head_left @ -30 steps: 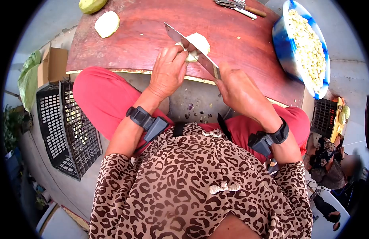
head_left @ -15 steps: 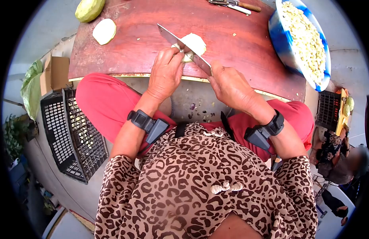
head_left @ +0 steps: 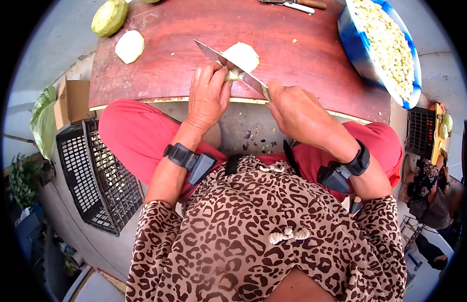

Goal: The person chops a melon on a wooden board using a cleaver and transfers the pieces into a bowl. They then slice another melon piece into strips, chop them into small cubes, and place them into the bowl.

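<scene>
My right hand (head_left: pixel 296 113) is closed around the handle of a wide-bladed kitchen knife (head_left: pixel 213 52). The blade slants up and left across a pale peeled vegetable (head_left: pixel 242 56) near the table's front edge. On the near side of the blade, my left hand (head_left: pixel 208 93) has its fingers bent and pressed on a cut part of that vegetable (head_left: pixel 233 75). The knife and fingers partly hide this part. Another pale peeled piece (head_left: pixel 129 47) lies to the left, beside a larger yellow-green vegetable (head_left: pixel 110 17).
A blue-and-white basin (head_left: pixel 362 53) of chopped pale pieces stands at the table's right. More knives (head_left: pixel 299 7) lie at the far edge of the red table (head_left: pixel 168 75). Black crates (head_left: pixel 100 171) sit at floor level on the left. Another person (head_left: pixel 429 196) is at far right.
The knife's tip has dropped slightly relative to the vegetable. Both hands stay in nearly the same place, and the whole view has shifted a little.
</scene>
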The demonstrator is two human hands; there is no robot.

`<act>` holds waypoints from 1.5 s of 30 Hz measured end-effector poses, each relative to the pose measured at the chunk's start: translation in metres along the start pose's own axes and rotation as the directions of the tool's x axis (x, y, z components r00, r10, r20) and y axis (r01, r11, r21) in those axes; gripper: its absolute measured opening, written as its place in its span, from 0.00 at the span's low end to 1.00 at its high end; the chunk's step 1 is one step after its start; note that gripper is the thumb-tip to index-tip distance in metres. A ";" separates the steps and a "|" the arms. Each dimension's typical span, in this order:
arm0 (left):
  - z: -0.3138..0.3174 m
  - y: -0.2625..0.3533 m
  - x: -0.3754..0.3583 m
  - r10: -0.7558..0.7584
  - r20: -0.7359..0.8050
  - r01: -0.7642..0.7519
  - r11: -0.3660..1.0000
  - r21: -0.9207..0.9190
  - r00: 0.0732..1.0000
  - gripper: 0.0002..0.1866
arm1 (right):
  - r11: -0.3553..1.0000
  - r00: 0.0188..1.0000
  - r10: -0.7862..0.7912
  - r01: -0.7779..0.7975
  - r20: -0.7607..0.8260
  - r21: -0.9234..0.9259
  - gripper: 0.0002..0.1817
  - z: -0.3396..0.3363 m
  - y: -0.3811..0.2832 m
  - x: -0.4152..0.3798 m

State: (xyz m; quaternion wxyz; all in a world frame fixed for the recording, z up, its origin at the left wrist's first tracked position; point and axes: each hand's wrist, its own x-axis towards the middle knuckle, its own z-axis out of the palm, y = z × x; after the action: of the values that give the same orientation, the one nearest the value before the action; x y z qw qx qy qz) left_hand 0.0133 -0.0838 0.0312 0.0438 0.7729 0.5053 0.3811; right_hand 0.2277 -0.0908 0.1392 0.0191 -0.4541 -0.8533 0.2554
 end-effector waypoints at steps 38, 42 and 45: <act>-0.007 -0.001 -0.003 -0.033 -0.037 0.032 0.999 -0.027 0.999 0.11 | 0.996 0.999 0.007 -0.002 -0.051 0.089 0.08 0.022 0.007 0.013; -0.004 -0.003 -0.006 -0.133 -0.058 0.128 0.988 -0.080 0.989 0.12 | 0.992 0.997 -0.002 0.011 -0.073 0.123 0.07 0.020 0.008 0.008; -0.006 -0.002 -0.005 -0.092 -0.068 0.092 0.996 0.000 0.993 0.11 | 0.993 0.999 -0.002 0.008 -0.044 0.118 0.08 0.012 0.002 0.004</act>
State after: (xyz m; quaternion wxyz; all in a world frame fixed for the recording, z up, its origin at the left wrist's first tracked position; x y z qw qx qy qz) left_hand 0.0067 -0.0885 0.0319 0.0427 0.7355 0.5422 0.4040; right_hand 0.2238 -0.0921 0.1277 0.0653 -0.4555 -0.8373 0.2952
